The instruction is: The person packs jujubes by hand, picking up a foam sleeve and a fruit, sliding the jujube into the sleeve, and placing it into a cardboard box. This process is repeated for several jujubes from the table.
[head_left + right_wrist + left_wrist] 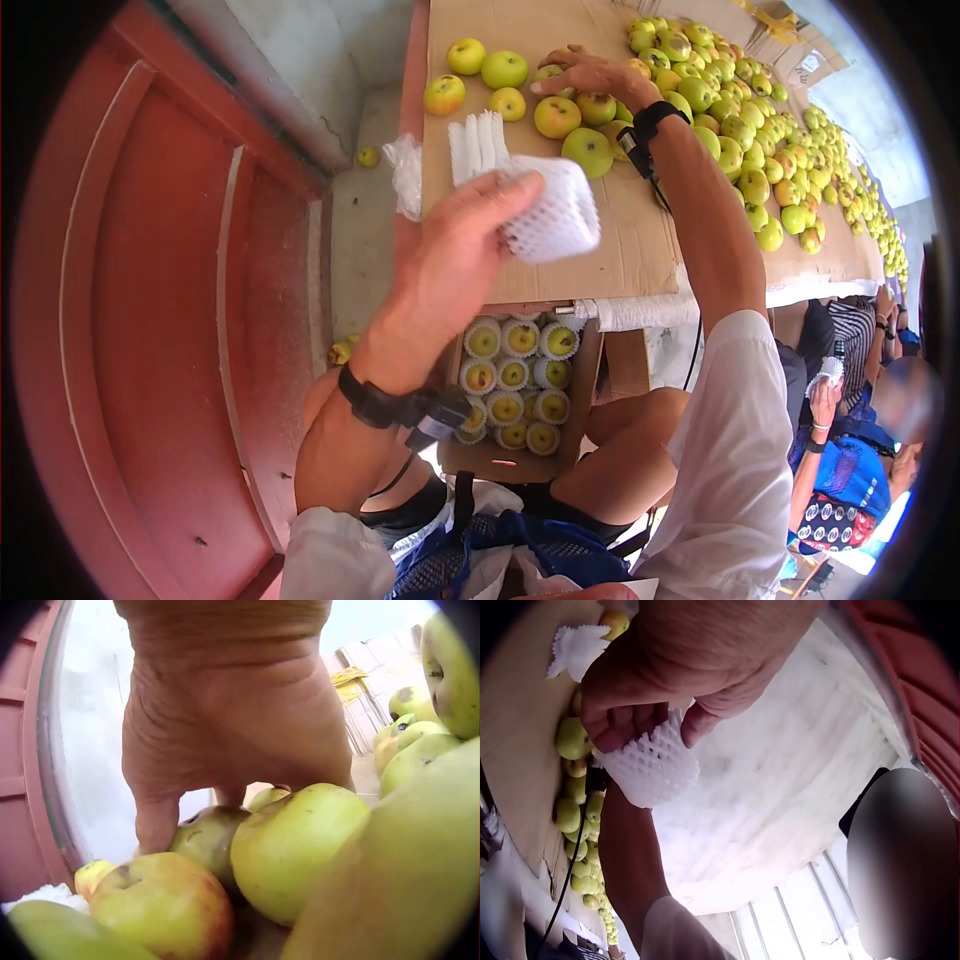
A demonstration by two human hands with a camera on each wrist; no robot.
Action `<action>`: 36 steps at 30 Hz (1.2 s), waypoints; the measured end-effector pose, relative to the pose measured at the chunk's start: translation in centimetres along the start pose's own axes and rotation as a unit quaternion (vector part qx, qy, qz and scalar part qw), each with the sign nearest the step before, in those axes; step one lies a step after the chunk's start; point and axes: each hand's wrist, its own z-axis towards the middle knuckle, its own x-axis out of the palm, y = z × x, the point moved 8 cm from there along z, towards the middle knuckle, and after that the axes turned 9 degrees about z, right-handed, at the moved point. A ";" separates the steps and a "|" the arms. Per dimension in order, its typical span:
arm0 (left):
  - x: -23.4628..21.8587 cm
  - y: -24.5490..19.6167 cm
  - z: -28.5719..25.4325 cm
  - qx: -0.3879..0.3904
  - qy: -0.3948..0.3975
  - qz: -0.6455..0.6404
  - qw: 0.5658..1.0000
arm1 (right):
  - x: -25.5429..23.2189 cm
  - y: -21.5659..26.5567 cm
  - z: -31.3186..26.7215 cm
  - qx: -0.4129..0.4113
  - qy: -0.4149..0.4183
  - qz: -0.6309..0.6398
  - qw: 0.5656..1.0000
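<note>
My left hand pinches a white foam net sleeve over the near edge of the cardboard. In the left wrist view, thumb and fingers grip the rim of this foam net. At the far side, my right hand reaches down over a green apple, fingers and thumb on either side of it. From the right wrist, the hand stands over a brownish-green apple, with the fingertips partly hidden behind it. More flattened foam nets lie on the cardboard near the left hand.
A large heap of apples spreads over the cardboard-covered table to the right. Below the table edge, a carton holds several apples in foam nets. A red door stands left. Another person sits at the right.
</note>
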 end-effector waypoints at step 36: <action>-4.9 -2.1 4.1 0.107 -0.156 -0.056 0.980 | 6.1 4.9 -17.1 -0.087 -0.148 -0.079 0.982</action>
